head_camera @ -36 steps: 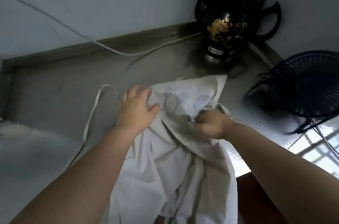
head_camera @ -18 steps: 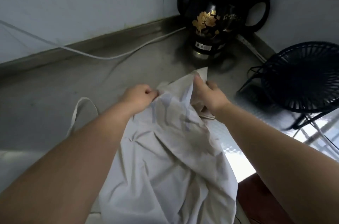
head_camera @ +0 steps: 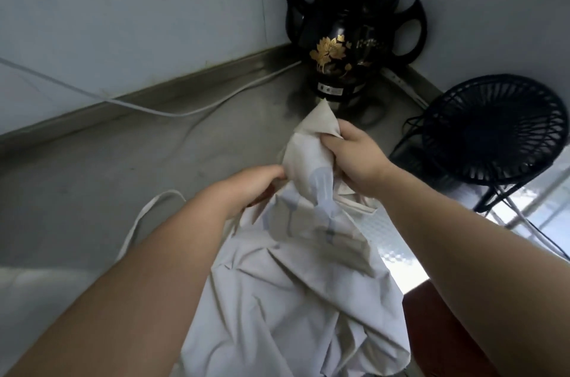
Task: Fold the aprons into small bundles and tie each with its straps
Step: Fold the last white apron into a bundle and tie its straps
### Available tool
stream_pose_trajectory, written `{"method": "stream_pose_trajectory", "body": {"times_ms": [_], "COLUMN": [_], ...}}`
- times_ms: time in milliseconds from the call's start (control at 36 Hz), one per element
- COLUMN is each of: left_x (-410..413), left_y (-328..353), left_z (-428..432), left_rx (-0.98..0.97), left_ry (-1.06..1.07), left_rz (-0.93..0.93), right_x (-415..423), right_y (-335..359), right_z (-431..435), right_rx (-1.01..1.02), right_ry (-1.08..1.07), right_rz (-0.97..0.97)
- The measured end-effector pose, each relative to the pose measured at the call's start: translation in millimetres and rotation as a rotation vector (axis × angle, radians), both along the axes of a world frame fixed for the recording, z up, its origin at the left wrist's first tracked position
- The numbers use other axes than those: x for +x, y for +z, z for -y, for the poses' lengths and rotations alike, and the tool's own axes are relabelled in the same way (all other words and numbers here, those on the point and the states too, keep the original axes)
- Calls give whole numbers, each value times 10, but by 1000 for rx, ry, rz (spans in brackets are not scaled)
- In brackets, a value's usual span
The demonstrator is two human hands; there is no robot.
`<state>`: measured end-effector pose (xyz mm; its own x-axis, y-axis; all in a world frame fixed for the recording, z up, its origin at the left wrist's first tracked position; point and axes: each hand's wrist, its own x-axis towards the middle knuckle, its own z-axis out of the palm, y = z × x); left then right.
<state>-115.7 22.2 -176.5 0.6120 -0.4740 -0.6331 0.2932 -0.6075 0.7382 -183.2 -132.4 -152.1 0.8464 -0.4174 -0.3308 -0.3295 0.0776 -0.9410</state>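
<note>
One pale apron (head_camera: 293, 290) here, bunched over the edge of the grey metal counter (head_camera: 92, 185), with one strap (head_camera: 133, 230) looping off to the left. The left hand (head_camera: 253, 183) pinches a fold and the right hand (head_camera: 357, 160) clutches the raised top corner. One black kettle (head_camera: 348, 37) and one black fan (head_camera: 493, 129) stand in the walled corner. The kettle's gold lettering is too blurred to read.

Pale off-white apron (head_camera: 293, 284), crumpled, hanging in loose folds below both grips. Its top corner pokes up in a point just above the right hand (head_camera: 357, 160), which clutches the cloth there. The left hand (head_camera: 253, 188) pinches the edge just beside it. Faint blue printed shapes show just below the two grips. One white strap (head_camera: 138, 221) loops out slack, left of the left wrist.
</note>
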Motion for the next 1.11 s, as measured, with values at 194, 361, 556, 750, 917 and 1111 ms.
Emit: {"method": "stream_pose_trajectory", "body": {"times_ms": [194,361,556,750,917,1111], "left_x": [-883,-1779,-2438,-2893,-3163,-3289], "left_y": [224,314,702,1096,1425,1589], "left_z": [-173,-423,-857,-1419,-1742,-2037], "left_rx": [-77,-168,-299,-56,-76,83], "left_ry": [61,179,422,226,39,111], "left_rz": [-107,212,286,334,67,136], "right_x": [-733,-1670,-2281,-2616,-2709,-2751], "right_y": [374,475,730,985,1158,1310], "right_z": [-117,-98,-102,-345,-452,-689], "right_rx": [-20,-375,-799,-1038,-1115,-1209], "right_ry": [155,252,263,246,259,335], "right_rz": [101,8,-25,45,-1,19]}}
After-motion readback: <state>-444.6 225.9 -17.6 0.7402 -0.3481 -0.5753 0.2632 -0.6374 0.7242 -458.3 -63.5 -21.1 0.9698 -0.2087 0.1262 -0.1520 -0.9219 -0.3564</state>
